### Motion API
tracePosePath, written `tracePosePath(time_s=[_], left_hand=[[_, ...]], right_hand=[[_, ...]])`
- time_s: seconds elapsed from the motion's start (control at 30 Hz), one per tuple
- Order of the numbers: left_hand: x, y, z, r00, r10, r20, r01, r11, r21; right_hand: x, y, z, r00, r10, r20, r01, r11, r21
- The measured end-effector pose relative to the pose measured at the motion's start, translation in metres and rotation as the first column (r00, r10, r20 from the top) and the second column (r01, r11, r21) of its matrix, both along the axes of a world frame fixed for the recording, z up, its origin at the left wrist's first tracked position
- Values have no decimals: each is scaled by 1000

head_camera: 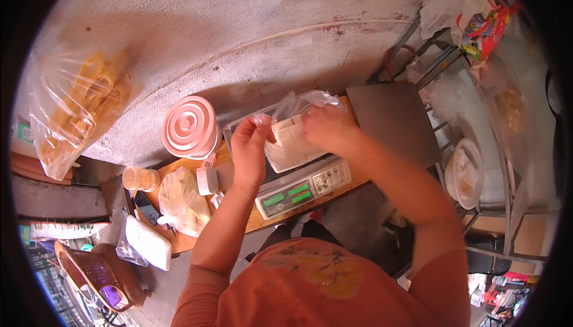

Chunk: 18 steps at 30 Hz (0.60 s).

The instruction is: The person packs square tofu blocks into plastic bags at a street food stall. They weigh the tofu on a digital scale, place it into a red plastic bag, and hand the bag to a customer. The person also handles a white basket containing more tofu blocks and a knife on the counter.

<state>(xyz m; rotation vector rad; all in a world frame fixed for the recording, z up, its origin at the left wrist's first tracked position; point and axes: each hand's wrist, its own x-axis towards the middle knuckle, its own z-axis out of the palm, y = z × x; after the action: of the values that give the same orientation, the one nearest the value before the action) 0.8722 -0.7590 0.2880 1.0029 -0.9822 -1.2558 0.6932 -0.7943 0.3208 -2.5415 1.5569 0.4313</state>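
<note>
A clear plastic bag [309, 99] holding pale, flat, light-coloured pieces [293, 141] lies on a digital weighing scale [304, 188] with lit green displays and a keypad. My left hand [253, 141] pinches the bag's thin plastic edge between thumb and fingers, at the left of the pieces. Over the right side of the same bag, my right hand [329, 128] is slightly blurred, its fingers bent down at the plastic; whether they grip it is hard to tell.
On the wooden table [179, 242] left of the scale are a pink lidded bucket [189, 126], a jar [141, 179], a filled plastic bag [184, 201], a white roll [207, 181] and a phone [147, 208]. A dark board [394, 123] lies right, beside a metal rack [508, 192]. A wicker basket [103, 277] stands lower left.
</note>
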Motion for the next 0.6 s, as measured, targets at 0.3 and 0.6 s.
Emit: tracePosePath(time_s=[0.3,0.6], left_hand=[[-32,-14,-14,858,-498,-122,497,867,-38],[-52,-12,0,876,-132,-464,168,985,38]], right_hand=[[-14,4,62,790,584,-184,-603,796,-63],[-39,-7,-44,290,277,916,-58,960,-273]])
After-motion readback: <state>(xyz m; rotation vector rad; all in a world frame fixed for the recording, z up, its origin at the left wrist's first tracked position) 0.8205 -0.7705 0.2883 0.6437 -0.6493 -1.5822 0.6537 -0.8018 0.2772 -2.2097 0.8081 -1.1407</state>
